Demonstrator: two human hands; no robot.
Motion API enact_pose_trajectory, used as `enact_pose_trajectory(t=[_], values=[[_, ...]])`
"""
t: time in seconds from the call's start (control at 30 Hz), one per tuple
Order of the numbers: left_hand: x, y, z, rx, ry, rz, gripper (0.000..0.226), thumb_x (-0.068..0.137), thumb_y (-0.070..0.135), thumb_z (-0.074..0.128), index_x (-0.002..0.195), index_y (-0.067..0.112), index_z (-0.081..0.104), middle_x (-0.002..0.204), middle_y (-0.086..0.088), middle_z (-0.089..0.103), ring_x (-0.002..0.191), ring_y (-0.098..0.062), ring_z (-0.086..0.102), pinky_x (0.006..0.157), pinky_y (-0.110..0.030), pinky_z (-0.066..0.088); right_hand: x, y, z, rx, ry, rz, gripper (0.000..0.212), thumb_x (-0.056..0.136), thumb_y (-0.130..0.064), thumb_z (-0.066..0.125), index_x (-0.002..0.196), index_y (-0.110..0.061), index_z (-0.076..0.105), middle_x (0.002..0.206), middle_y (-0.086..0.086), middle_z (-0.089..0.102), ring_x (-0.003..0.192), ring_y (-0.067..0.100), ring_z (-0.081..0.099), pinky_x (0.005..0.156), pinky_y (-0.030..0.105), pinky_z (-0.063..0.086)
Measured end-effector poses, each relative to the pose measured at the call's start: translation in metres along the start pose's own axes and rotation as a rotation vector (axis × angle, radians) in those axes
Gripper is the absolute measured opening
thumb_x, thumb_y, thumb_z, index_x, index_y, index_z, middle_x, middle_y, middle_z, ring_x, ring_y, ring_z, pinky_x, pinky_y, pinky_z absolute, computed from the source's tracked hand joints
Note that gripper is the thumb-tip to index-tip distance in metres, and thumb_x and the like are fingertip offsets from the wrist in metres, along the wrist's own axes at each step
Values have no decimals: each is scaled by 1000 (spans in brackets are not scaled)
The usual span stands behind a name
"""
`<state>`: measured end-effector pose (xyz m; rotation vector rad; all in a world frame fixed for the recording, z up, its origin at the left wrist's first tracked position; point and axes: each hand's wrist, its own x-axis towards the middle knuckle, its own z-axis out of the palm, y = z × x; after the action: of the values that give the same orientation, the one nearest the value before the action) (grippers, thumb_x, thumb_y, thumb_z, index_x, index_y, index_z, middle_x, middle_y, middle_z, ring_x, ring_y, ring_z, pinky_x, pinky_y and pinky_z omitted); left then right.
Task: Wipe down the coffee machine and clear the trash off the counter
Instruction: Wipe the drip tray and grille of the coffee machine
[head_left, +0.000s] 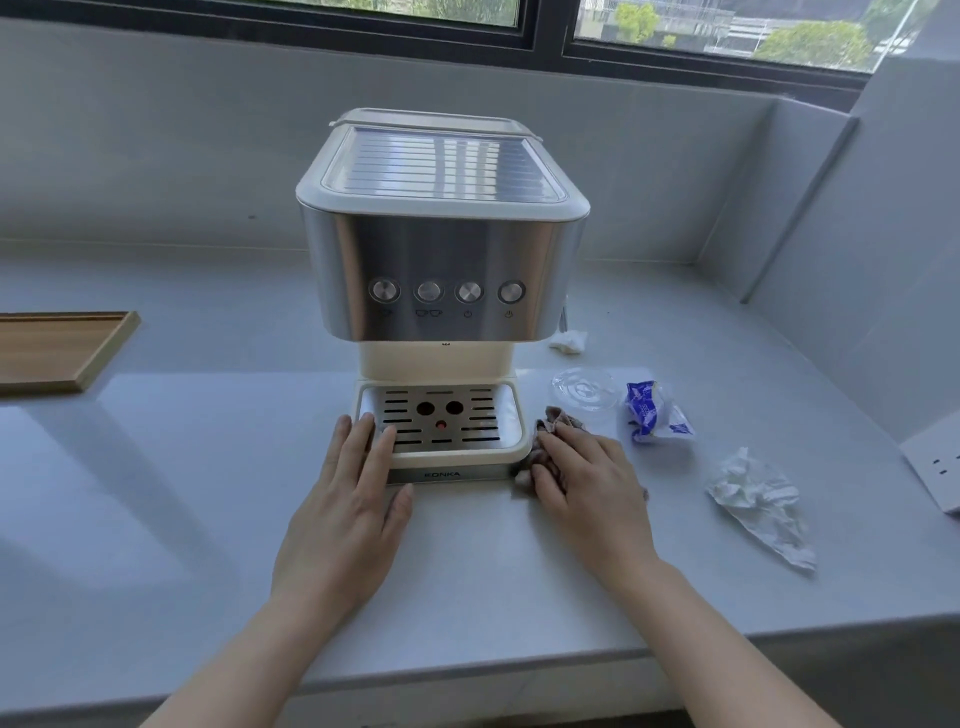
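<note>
A silver and cream coffee machine (441, 249) stands in the middle of the grey counter (182, 493). My left hand (348, 509) lies flat with straight fingers on the front left corner of its drip tray (441, 421). My right hand (587, 483) presses a dark cloth (556, 418) against the tray's right side. To the right of the machine lies trash: a clear plastic lid (584, 388), a blue and white wrapper (652, 413), a crumpled white tissue (758, 499) and a small white wad (570, 341).
A wooden tray (57, 348) sits at the left on the counter. A white socket plate (935, 467) is on the right wall. A window runs along the back above the splashback. The counter's front edge is close to me.
</note>
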<state>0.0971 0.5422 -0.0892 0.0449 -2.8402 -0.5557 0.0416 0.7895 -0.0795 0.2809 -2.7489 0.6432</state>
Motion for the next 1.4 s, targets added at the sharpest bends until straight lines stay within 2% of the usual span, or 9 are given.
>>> enact_pose_trajectory(t=[0.23, 0.67, 0.8, 0.87, 0.93, 1.03, 1.13, 1.27, 1.4], values=[[0, -1, 1, -12, 15, 10, 61, 98, 47, 31, 153, 31, 10, 164, 12, -1, 146, 1, -17, 105, -36, 42, -39, -4, -8, -91, 32, -60, 51, 80, -56, 70, 122, -26, 69, 132, -5, 63, 117, 19, 47, 98, 37, 45], [2, -2, -2, -163, -7, -26, 62, 95, 29, 40, 152, 32, 15, 163, 16, 0, 146, 3, -12, 110, -38, 39, -86, -37, -9, -130, 8, -9, 43, 82, -32, 78, 122, -18, 70, 128, 6, 67, 106, 32, 60, 92, 46, 52], [-8, 2, -17, -388, 59, -76, 73, 88, 14, 52, 150, 35, 21, 162, 18, 5, 142, -8, 26, 94, -36, 46, -86, -62, -8, -141, -42, -48, 48, 74, -29, 84, 119, -15, 70, 122, 8, 69, 101, 31, 64, 86, 45, 54], [-19, 5, -23, -464, 110, -119, 70, 86, 9, 57, 147, 28, 29, 161, 8, 13, 132, -1, 29, 92, -31, 41, -81, -78, -8, -111, -130, -113, 51, 80, -31, 78, 127, -17, 65, 130, 5, 64, 111, 29, 60, 94, 43, 49], [-33, 6, -28, -497, 106, -115, 64, 85, 11, 58, 144, 24, 37, 156, 6, 23, 131, 3, 29, 99, -27, 37, -73, -88, -7, -13, -256, -164, 56, 88, -36, 67, 140, -22, 53, 145, 0, 52, 129, 25, 45, 109, 38, 35], [-49, -1, -37, -518, -9, 22, 67, 76, 28, 55, 142, 29, 41, 145, 22, 32, 133, 7, 30, 105, -27, 37, -61, -92, -14, 205, -422, -174, 73, 83, -45, 70, 148, -29, 41, 154, -8, 40, 140, 18, 33, 117, 33, 24], [-47, -10, -52, -432, -182, 168, 77, 71, 50, 55, 144, 44, 31, 149, 30, 20, 136, 6, 26, 100, -26, 40, -60, -82, -32, 139, -380, -189, 87, 73, -64, 65, 150, -37, 34, 159, -14, 27, 141, 13, 24, 116, 32, 21], [-26, -3, -53, -127, -383, 319, 96, 71, 71, 55, 151, 44, 10, 162, 15, 5, 149, -10, 6, 114, -35, 30, -61, -69, -46, -111, -457, -17, 94, 68, -71, 64, 148, -38, 28, 157, -9, 27, 132, 22, 31, 107, 37, 36], [-13, 13, -40, 47, -444, 403, 92, 73, 60, 59, 152, 31, 21, 155, 2, 28, 133, -24, 32, 108, -38, 37, -49, -80, -37, -44, -551, 48, 95, 70, -55, 75, 151, -36, 28, 147, -10, 34, 122, 24, 40, 104, 32, 38]])
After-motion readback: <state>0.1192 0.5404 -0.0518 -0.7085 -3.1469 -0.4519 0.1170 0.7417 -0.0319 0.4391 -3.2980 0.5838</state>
